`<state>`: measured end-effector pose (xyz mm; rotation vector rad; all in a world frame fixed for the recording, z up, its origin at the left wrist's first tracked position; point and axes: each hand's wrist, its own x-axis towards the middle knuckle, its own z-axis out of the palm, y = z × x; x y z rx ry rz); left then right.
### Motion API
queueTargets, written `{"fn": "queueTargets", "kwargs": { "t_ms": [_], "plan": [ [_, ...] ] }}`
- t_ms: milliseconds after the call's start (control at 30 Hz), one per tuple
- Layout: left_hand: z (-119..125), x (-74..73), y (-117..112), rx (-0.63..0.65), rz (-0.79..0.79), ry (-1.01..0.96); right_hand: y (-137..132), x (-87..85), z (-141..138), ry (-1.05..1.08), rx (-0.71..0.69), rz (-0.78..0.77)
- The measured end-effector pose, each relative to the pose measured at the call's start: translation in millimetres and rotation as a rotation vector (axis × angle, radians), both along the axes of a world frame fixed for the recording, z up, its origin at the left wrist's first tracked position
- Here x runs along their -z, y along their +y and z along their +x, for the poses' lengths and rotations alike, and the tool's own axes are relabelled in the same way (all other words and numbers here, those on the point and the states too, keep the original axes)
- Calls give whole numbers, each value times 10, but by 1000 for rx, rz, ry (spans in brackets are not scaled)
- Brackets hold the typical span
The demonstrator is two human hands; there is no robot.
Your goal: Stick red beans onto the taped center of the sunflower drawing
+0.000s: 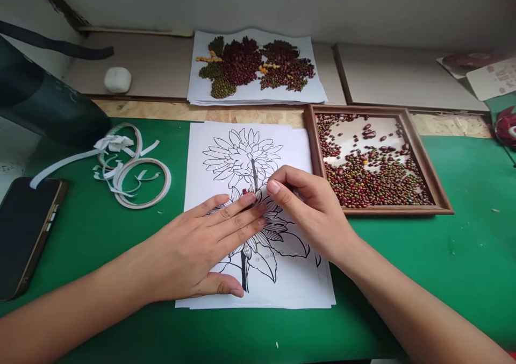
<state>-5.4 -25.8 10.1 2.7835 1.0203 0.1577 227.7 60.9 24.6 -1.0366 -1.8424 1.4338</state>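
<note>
A sheet of white paper [290, 294] printed with black-outlined sunflowers lies on the green tabletop, other sheets showing beneath it. My left hand [201, 245] rests flat across the lower flower, fingers stretched out, hiding much of its middle. A few small red beans [244, 192] show just above its fingertips. Over the upper right of that flower, my right hand [314, 208] is closed in a pinch, thumb against index finger. Whatever may be between those fingertips is too small to make out. Right of the paper stands a wooden-framed tray [447, 205] of red and green beans.
Behind the paper lies a sheet with finished-looking bean pictures [242, 63]. Rolls of white tape [167, 184] with torn scraps, a phone [28, 235], a dark bottle [44, 95] and a white earbud case [117, 79] are on the left. Cards [492, 79] lie far right.
</note>
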Motion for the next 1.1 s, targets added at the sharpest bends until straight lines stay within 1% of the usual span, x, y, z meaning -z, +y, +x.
{"fn": "queueTargets", "kwargs": {
  "t_ms": [67, 100, 167, 200, 233, 267, 333, 367, 400, 467, 533, 600, 667, 800, 1100],
  "plan": [
    [-8, -16, 31, 41, 5, -24, -4, -14, 3, -3, 22, 35],
    [-18, -33, 45, 65, 11, -66, -4, -17, 3, -13, 35, 56],
    [-55, -93, 64, 101, 48, -222, -4, -12, 3, -52, 58, 88],
    [-81, -133, 68, 90, 83, -318, -5, -5, 1, -74, 65, 97],
    [-111, -175, 70, 57, 138, -407, -8, 3, 0, -93, 68, 102],
    [-142, -215, 71, -18, 197, -453, -12, 13, -1, -108, 69, 105],
    [-197, -273, 77, -152, 300, -486, -22, 33, 0, -128, 69, 118],
    [-217, -284, 84, -185, 326, -456, -27, 41, 2, -136, 65, 130],
    [-231, -282, 96, -187, 349, -425, -30, 49, 6, -146, 57, 149],
    [-242, -246, 131, -127, 350, -334, -31, 61, 15, -170, 3, 191],
    [-242, -196, 172, -50, 318, -269, -22, 65, 25, -193, -87, 223],
    [-244, -160, 206, -5, 288, -246, -9, 62, 31, -210, -168, 233],
    [-249, -148, 225, 14, 277, -245, 0, 51, 34, -236, -210, 232],
    [-241, -149, 222, 25, 238, -256, 2, 42, 35, -301, -239, 260],
    [-205, -125, 197, 19, 178, -233, 14, 92, 14, -332, -243, 303]
  ]
}}
